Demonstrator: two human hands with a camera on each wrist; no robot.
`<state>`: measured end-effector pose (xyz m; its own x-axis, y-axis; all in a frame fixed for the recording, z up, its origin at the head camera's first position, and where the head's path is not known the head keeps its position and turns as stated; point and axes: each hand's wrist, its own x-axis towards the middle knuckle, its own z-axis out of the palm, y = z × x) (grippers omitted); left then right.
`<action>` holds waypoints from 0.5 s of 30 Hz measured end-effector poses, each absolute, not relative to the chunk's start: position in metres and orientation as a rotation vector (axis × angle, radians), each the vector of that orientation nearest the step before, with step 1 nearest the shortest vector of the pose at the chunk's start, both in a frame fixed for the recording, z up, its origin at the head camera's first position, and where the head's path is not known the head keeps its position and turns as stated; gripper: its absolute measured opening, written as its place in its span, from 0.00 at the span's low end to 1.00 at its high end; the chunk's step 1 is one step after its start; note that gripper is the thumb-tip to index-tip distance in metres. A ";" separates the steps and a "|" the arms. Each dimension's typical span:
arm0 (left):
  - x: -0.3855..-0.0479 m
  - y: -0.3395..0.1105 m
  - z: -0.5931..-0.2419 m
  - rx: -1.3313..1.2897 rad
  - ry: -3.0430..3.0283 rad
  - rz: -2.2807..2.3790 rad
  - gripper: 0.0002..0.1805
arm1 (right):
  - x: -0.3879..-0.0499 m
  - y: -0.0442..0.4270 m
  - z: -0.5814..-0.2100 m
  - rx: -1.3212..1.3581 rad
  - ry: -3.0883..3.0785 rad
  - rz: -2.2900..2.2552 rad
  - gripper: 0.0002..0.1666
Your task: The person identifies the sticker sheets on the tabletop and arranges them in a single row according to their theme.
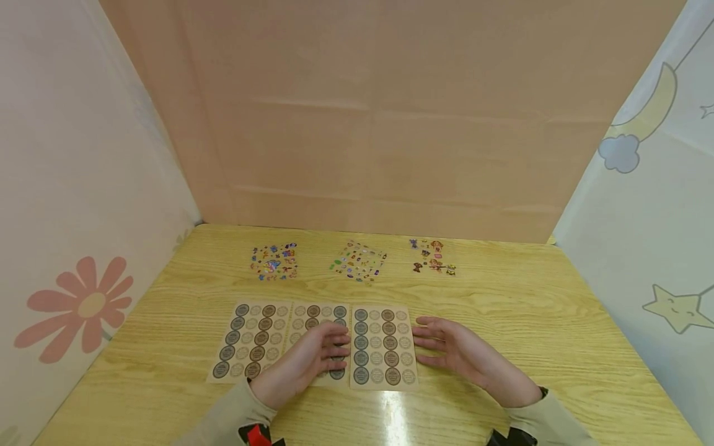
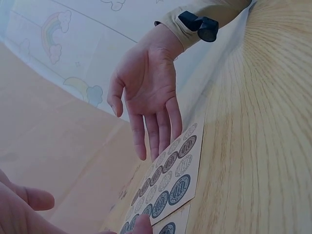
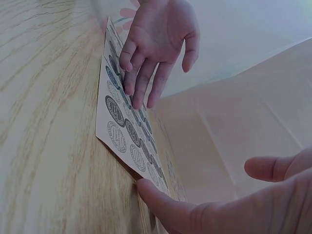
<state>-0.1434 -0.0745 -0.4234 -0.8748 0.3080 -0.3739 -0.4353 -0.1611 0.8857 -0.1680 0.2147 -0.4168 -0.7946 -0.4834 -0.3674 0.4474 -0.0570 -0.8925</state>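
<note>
Three kraft-paper sheets of round stickers lie side by side: a left sheet (image 1: 248,337), a middle sheet (image 1: 301,311) and a right sheet (image 1: 383,347). My left hand (image 1: 312,356) is over the middle sheet, partly hiding it, fingertips near the right sheet's left edge. At that sheet's right edge is my right hand (image 1: 454,350), its fingers loosely extended. In the right wrist view, the right hand's lowest finger (image 3: 163,202) appears to touch the sheet's edge. The left wrist view shows the left hand's fingertip (image 2: 142,223) beside the stickers. Neither hand grips anything.
Farther back on the wooden table (image 1: 502,297) lie three clear sheets of small colourful stickers: one at left (image 1: 273,265), one in the middle (image 1: 358,261), one at right (image 1: 435,263). A pinkish-brown backdrop (image 1: 379,124) and patterned side walls (image 1: 83,186) enclose the table.
</note>
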 end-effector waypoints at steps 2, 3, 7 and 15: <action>-0.144 -0.075 -0.423 -0.149 1.639 2.074 0.26 | -0.168 0.215 -0.417 -0.043 1.600 -1.907 0.39; -0.144 -0.075 -0.424 -0.150 1.639 2.073 0.25 | -0.168 0.215 -0.417 -0.046 1.601 -1.904 0.39; -0.144 -0.075 -0.424 -0.150 1.639 2.074 0.25 | -0.167 0.215 -0.417 -0.058 1.599 -1.901 0.39; -0.144 -0.075 -0.423 -0.155 1.640 2.074 0.23 | -0.167 0.215 -0.415 -0.082 1.597 -1.907 0.39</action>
